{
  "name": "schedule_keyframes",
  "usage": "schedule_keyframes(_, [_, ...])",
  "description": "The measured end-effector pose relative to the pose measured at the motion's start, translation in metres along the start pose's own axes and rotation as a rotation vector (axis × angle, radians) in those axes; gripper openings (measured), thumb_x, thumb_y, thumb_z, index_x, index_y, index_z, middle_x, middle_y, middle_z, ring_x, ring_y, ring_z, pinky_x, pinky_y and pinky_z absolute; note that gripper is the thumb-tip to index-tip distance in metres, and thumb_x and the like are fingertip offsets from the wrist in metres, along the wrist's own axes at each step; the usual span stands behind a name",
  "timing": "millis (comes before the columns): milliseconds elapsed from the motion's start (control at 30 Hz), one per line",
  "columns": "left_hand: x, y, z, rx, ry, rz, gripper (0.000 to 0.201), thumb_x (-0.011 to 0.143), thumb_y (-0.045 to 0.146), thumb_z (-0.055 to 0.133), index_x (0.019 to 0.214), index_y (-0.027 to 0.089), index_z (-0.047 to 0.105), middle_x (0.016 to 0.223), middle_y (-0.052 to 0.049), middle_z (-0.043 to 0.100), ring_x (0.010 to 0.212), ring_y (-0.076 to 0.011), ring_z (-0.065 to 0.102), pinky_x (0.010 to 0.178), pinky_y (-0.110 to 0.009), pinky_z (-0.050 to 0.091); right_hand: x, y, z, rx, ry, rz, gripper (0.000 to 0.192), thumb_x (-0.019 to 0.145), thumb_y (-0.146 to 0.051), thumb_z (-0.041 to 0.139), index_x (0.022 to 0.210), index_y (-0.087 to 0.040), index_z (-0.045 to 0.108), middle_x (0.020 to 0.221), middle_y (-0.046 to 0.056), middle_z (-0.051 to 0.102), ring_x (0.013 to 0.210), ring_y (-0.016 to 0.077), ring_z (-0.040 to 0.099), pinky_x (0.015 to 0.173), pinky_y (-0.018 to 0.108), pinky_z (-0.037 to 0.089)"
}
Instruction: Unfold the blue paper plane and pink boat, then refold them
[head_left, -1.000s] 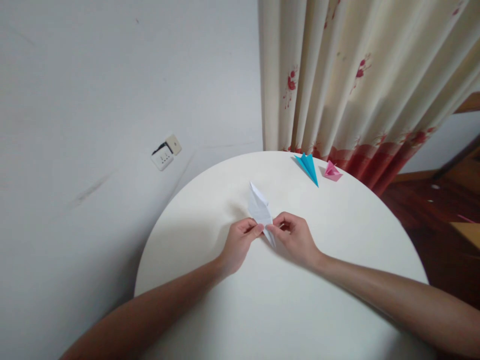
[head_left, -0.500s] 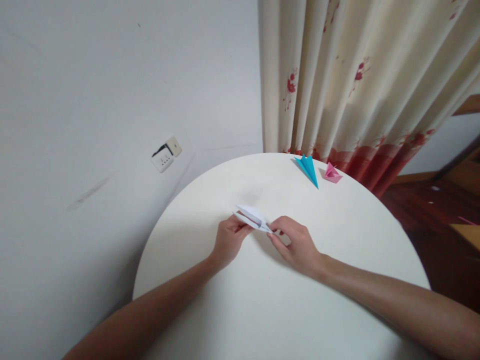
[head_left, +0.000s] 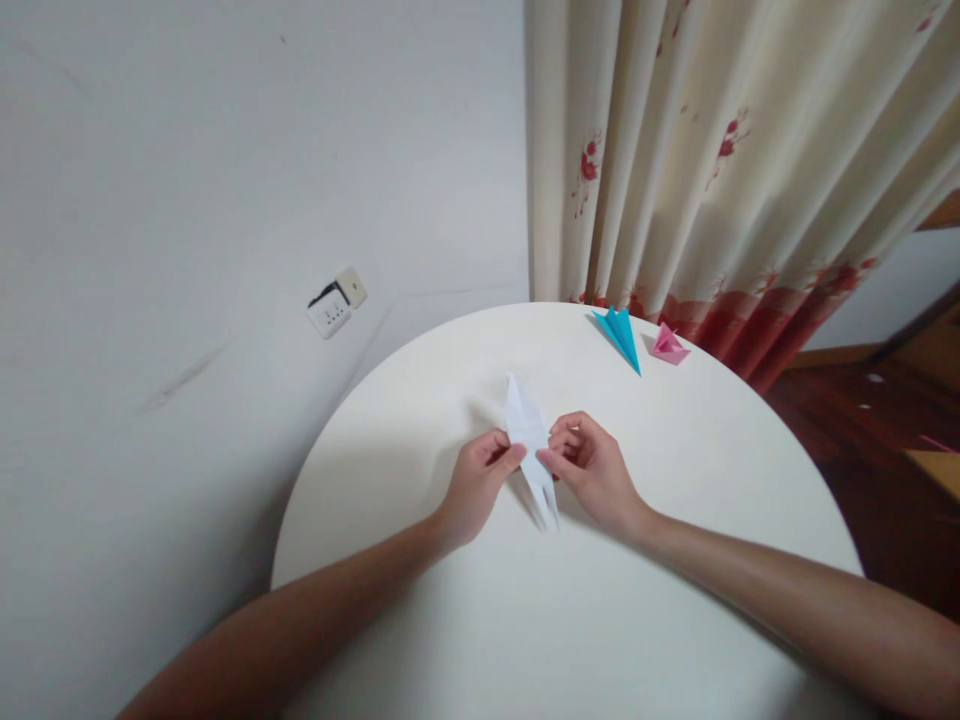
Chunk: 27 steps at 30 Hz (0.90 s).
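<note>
Standing upright again near the frame's centre, the white folded paper (head_left: pixel 528 440) has swung back from lying flat half a second ago — its two narrow points now hang toward the table (head_left: pixel 675 560). The left hand (head_left: pixel 480 480) and right hand (head_left: pixel 589 470) pinch its middle, fingertips closed on it. Blue (head_left: pixel 619 336) and pink (head_left: pixel 665 345) folded papers sit well apart at the table's upper edge — open surface lies below.
</note>
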<state>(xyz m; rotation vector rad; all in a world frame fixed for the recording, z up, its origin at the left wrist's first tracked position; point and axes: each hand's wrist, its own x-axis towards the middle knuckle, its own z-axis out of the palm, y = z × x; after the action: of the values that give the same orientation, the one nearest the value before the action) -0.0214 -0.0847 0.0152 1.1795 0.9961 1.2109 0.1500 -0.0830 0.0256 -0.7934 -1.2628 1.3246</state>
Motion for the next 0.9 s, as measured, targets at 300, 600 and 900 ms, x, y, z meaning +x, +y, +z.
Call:
schedule_keyframes(300, [-0.001, 0.001, 0.001, 0.112, -0.004, 0.007, 0.023, 0.08, 0.04, 0.074, 0.079, 0.017, 0.074, 0.085, -0.004, 0.073, 0.082, -0.0197, 0.065, 0.084, -0.03, 0.049, 0.006, 0.001, -0.003, -0.133, 0.075, 0.079, 0.027, 0.073, -0.044, 0.077, 0.074, -0.017, 0.073, 0.065, 0.001, 0.065, 0.057, 0.0133, 0.053, 0.054, 0.027, 0.042])
schedule_keyframes(600, [-0.001, 0.002, 0.009, 0.024, 0.014, 0.015, 0.028, 0.078, 0.037, 0.077, 0.092, 0.017, 0.063, 0.087, -0.006, 0.074, 0.081, -0.0201, 0.069, 0.08, -0.033, 0.054, 0.01, 0.006, -0.005, -0.026, 0.109, 0.08, 0.029, 0.064, -0.041, 0.084, 0.073, -0.018, 0.068, 0.06, -0.001, 0.064, 0.055, 0.0127, 0.054, 0.056, 0.027, 0.044])
schedule_keyframes(900, [-0.002, 0.008, 0.008, -0.09, -0.001, -0.118, 0.048, 0.071, 0.036, 0.084, 0.107, 0.012, 0.065, 0.098, -0.013, 0.075, 0.086, -0.0225, 0.072, 0.084, -0.037, 0.055, 0.009, 0.015, -0.005, -0.003, 0.043, 0.231, 0.044, 0.064, -0.053, 0.082, 0.076, -0.017, 0.062, 0.053, -0.005, 0.055, 0.05, 0.0104, 0.047, 0.051, 0.025, 0.036])
